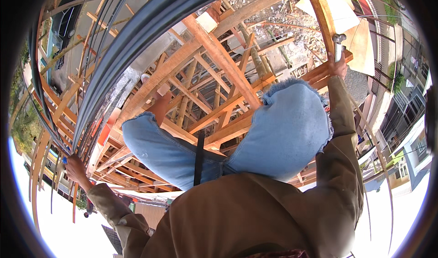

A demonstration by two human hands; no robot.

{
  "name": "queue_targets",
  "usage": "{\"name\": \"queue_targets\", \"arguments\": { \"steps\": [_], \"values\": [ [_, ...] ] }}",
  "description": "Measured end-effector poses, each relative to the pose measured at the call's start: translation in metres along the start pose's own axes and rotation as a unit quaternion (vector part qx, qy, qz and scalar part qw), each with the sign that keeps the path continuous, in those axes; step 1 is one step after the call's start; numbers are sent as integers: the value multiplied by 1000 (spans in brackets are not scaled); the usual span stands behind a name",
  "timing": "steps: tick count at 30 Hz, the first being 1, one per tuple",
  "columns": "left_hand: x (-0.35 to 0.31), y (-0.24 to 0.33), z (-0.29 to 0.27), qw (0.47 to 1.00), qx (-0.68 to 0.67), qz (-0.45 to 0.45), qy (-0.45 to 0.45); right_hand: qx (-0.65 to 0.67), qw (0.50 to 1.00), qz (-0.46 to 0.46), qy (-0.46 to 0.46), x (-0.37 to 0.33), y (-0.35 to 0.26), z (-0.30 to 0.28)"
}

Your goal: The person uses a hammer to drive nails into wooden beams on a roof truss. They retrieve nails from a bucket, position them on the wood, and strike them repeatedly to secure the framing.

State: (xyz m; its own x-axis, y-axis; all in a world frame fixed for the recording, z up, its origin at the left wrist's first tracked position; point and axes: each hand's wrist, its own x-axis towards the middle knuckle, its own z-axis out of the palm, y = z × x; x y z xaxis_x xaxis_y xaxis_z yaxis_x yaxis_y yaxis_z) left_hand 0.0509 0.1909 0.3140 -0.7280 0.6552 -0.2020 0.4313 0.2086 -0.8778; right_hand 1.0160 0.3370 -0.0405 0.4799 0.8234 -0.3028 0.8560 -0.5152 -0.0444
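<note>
My right hand (337, 68) is closed around a hammer (338, 53) with a pale metal shaft, its head pointing away from me. The hammer lies close against an upright wooden beam (323, 18). Out to the far left, my left hand (76, 170) is raised with its fingers curled, next to the lower end of a thick bundle of black cables (116, 43). A small blue thing (65, 160) shows at its fingertips. What that hand grips I cannot make out. My knees in cut-off jeans (287, 130) are spread above the timber framework (223, 66).
Crossing beams and poles drop away below me to rubble-strewn ground (278, 23). The cables arch across the left and top. Pale boards (360, 43) stand beyond my right hand. A dark car (68, 23) is on the road at the upper left; houses (410, 107) line the right.
</note>
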Motion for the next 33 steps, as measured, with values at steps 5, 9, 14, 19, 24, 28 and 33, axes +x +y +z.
{"name": "queue_targets", "arguments": {
  "steps": [5, 9, 14, 19, 24, 28, 33],
  "values": [
    [1, 0, -17, 995, -10, -15, -98, -14, 1000, -7, -16, 9, -1, -1],
    [4, 12, -30, 989, -36, -35, -136, -9, 999, -29, 24, 4, -5, -5],
    [8, 13, -30, 992, -14, -36, -123, 20, 1000, -8, 3, -6, -13, -16],
    [7, 5, -23, 992, 1, -17, -129, 17, 999, -39, 27, -6, -10, -10],
    [18, -15, 23, 998, -33, 17, -55, 23, 999, -36, 17, -6, -5, -9],
    [17, 2, 18, 997, -21, -3, -71, 24, 998, -49, 9, -2, -4, -10],
    [19, 4, 18, 998, -18, -14, -62, -3, 1000, -18, -20, -1, -10, -18]
  ]
}}
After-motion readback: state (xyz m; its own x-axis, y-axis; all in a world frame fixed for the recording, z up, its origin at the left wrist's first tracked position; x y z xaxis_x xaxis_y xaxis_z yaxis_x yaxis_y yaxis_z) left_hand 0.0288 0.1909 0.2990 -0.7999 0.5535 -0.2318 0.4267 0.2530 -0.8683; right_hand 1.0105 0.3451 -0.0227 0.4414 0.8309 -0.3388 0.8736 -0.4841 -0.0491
